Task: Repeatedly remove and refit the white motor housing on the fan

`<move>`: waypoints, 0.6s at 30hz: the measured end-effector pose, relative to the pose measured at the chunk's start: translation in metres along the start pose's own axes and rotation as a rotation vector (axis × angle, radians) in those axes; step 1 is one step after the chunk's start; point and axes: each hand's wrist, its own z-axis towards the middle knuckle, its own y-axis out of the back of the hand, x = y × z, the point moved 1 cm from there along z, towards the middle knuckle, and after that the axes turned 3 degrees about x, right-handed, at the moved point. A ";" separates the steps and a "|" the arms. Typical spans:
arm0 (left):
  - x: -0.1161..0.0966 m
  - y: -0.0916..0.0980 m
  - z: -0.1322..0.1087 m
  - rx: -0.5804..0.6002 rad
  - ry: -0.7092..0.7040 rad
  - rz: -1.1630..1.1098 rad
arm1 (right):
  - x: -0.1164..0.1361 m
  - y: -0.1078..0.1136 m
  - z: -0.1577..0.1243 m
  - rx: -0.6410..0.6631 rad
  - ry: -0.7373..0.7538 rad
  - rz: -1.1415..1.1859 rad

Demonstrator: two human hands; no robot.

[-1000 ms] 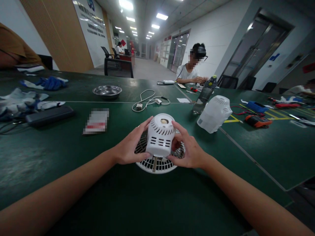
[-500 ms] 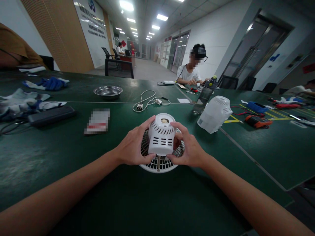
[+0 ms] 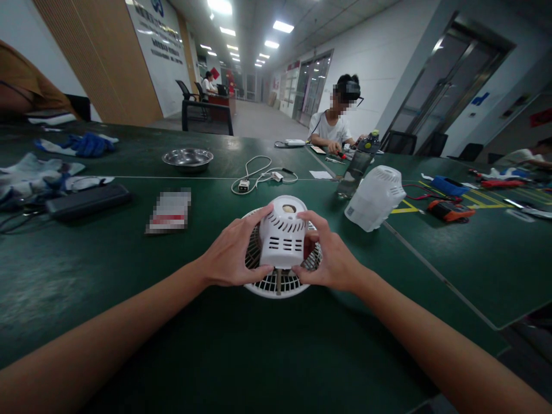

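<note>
Between my hands is a white plastic fan motor cover (image 3: 282, 233) with slotted vents and a round hole at its top. It sits over a white round fan grille (image 3: 278, 287) lying on the green table. My left hand (image 3: 235, 250) grips the cover's left side, thumb at its lower front edge and index finger near the top. My right hand (image 3: 330, 250) holds the right side in the same way, other fingers curled behind. The mechanism under the cover is mostly hidden.
A translucent white plastic container (image 3: 374, 198) and a water bottle (image 3: 357, 167) stand to the right. A white cable (image 3: 259, 175) lies beyond the grille. Further left are a metal bowl (image 3: 188, 159), a packet (image 3: 169, 211) and a black case (image 3: 88, 201). A co-worker (image 3: 334, 126) sits opposite.
My hands keep the same grip on the cover, which is almost still. The view has shifted slightly. The co-worker opposite now has a red-handled tool in hand.
</note>
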 end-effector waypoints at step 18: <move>0.006 0.008 0.001 0.041 0.007 0.049 | 0.003 0.006 0.001 0.051 -0.006 -0.036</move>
